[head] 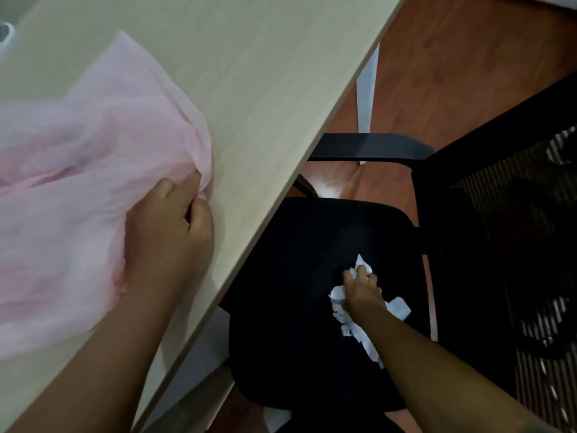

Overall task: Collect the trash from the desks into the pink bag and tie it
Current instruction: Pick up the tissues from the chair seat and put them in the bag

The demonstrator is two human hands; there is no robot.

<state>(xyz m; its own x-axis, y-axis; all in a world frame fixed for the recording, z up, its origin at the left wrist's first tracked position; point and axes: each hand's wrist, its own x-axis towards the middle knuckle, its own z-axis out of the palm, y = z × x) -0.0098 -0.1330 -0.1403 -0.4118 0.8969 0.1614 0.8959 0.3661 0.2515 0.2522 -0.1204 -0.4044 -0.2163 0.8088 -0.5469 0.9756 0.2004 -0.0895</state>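
Observation:
A thin pink bag (78, 157) lies crumpled on the pale wooden desk (256, 64) at the left. My left hand (170, 232) grips a bunched edge of the bag near the desk's front edge. Lower right, crumpled white paper (342, 303) lies on the black seat of an office chair (296, 276). My right hand (362, 289) presses down on this paper with its fingers curled around it. Part of the paper is hidden under the hand and wrist.
The chair's black armrest (371, 146) and mesh backrest (515, 245) stand to the right of the seat. A white desk leg (367, 89) rises from the reddish wooden floor (468, 57). A small grey object (6, 31) sits at the desk's far left.

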